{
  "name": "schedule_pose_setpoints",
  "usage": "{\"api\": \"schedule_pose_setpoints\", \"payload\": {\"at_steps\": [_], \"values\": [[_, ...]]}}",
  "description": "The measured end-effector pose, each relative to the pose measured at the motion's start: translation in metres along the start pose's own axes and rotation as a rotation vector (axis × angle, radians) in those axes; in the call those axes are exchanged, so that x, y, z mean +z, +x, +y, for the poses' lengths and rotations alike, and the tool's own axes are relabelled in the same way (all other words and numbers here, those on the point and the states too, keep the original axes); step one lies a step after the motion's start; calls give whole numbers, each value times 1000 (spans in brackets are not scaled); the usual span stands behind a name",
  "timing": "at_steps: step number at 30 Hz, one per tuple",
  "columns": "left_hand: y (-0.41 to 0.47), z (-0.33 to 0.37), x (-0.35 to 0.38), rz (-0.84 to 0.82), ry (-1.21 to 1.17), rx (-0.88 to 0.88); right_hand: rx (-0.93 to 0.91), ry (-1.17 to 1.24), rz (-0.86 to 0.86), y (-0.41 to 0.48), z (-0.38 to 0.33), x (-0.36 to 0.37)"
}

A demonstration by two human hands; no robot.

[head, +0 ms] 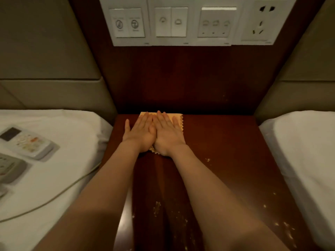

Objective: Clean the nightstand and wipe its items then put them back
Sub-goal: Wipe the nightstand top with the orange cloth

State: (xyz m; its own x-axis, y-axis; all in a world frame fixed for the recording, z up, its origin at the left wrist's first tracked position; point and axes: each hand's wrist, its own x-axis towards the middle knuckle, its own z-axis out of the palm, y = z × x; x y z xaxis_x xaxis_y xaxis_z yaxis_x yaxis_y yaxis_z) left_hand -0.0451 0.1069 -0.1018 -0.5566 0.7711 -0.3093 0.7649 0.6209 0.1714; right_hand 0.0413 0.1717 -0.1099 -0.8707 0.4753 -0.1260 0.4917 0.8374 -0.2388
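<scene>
A dark wooden nightstand (226,151) fills the middle of the view, between two beds. At its far edge lies an orange cloth (178,117), mostly covered by my hands. My left hand (140,132) and my right hand (167,134) press flat on the cloth side by side, fingers straight and pointing at the back panel. Pale crumbs and specks (156,208) dot the near part of the top. A white remote control (25,142) and a grey device (9,168) lie on the left bed.
A white bed (54,178) is on the left with a thin cable (59,194) across it. Another white bed (304,151) is on the right. A switch and socket panel (190,22) is on the wooden back wall.
</scene>
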Motion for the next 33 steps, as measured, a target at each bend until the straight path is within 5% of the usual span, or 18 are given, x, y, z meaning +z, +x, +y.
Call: {"api": "schedule_pose_setpoints", "payload": {"at_steps": [8, 33], "values": [[-9, -66, -9, 58, 7, -95, -95, 1, -18, 32, -59, 11], [-32, 15, 21, 88, -123, -67, -90, 13, 11, -35, 7, 5]]}}
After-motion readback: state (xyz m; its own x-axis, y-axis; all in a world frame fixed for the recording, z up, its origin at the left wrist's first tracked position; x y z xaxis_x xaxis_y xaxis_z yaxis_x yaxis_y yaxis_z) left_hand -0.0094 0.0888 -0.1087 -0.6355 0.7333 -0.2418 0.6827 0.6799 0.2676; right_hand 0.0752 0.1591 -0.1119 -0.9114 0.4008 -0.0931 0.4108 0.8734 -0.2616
